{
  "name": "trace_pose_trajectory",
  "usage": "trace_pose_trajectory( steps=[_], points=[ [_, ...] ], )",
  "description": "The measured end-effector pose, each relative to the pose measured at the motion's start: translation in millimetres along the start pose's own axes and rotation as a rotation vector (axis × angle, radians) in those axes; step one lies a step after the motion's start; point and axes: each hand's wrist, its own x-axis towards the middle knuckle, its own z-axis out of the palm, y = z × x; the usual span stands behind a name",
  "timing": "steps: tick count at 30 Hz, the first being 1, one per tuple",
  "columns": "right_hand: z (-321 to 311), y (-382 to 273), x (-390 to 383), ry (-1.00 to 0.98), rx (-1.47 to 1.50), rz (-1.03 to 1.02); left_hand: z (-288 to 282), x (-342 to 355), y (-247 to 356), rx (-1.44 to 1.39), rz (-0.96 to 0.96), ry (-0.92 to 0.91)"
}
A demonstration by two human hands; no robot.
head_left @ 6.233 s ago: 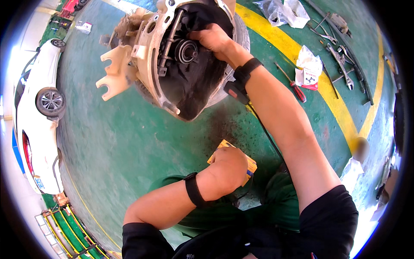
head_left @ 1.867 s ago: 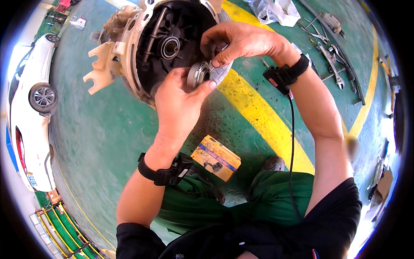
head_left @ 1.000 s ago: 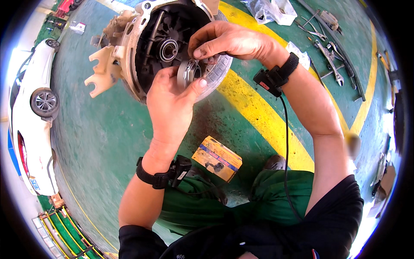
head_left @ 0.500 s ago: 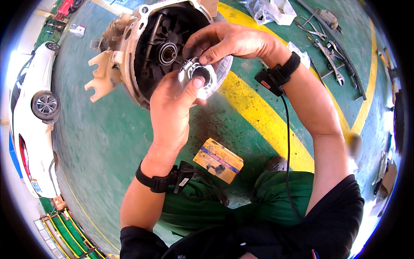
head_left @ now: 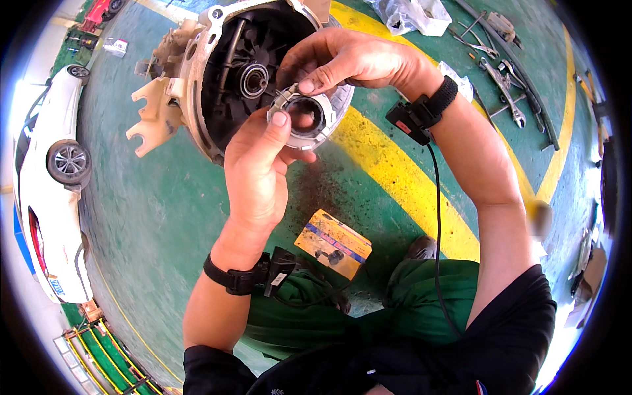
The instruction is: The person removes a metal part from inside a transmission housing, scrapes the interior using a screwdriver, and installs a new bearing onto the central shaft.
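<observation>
Between my two hands is a silvery release bearing, a ring with a round bore in its middle. My left hand holds it from the lower left, thumb on its face and other fingers behind it. At its upper rim, the thumb and fingers of my right hand pinch the edge, where a wire clip seems to sit. Just beyond stands a gearbox bell housing, its open, dark mouth facing me. Inside it an input shaft with rings round it sticks out.
A yellow cardboard box lies on the green floor before my feet. Wrenches and a long bar lie at the right, near a plastic bag. A white car stands at the left. A cable hangs from my right wrist strap.
The bearing has tilted, so its bore now shows more openly. My left thumb has shifted from over the bore to the left rim. Both hands still hold it.
</observation>
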Motion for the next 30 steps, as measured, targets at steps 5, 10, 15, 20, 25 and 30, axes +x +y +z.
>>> trace_pose_trajectory(
  steps=[5, 10, 15, 20, 25, 30],
  points=[
    [0.6, 2.5, 2.4, 0.015, 0.023, -0.002, 0.8, -0.8, 0.5, -0.024, 0.005, 0.01],
    [0.0, 4.8, 3.8, 0.022, 0.054, -0.007, -0.1, -0.6, 0.0, -0.02, 0.017, 0.009],
    [1.5, 1.5, 3.4, 0.024, 0.046, -0.033, 2.3, -0.9, -0.2, -0.032, 0.037, 0.016],
    [-2.5, 5.6, 5.2, 0.011, 0.082, -0.024, 2.3, -1.0, 1.9, -0.031, 0.037, 0.004],
    [0.7, 6.7, 4.1, 0.061, 0.122, -0.017, 3.7, -1.7, 3.7, -0.044, 0.021, 0.012],
    [1.4, 6.8, 3.0, 0.072, 0.135, -0.004, 3.5, -2.1, 4.6, -0.052, 0.016, 0.005]
  ],
)
